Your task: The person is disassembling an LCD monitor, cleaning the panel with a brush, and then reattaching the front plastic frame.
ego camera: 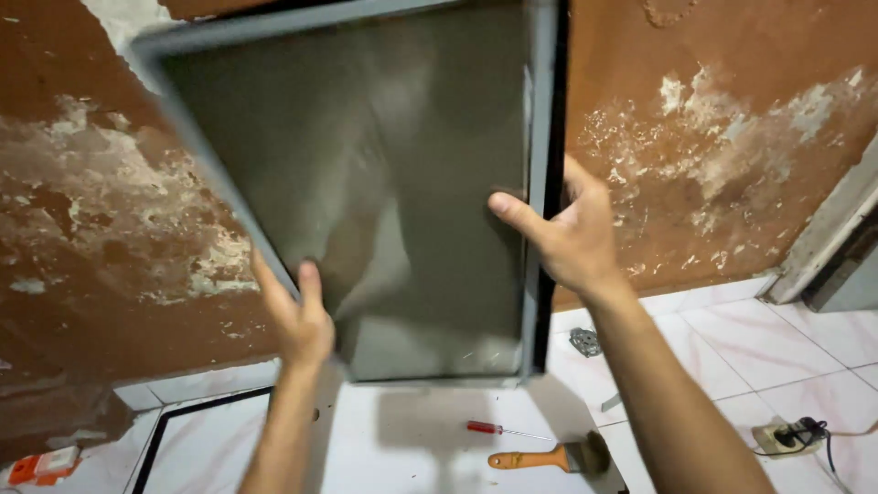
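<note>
Grey framed panel (384,183) held up off the floor against the peeling brown wall (722,137), left hand (297,316) and right hand (567,233) each with grip clamped on an edge; tilted, so it may slip onto screwdriver (498,429) and brush (549,456).

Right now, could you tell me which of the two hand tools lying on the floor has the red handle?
The screwdriver, slim with a red handle and thin metal shaft. The paintbrush just below it has an orange wooden handle and dark bristles.

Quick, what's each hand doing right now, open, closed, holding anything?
Left hand: closed on the grey framed panel, at its lower left edge.
Right hand: closed on the panel's right edge.
</note>
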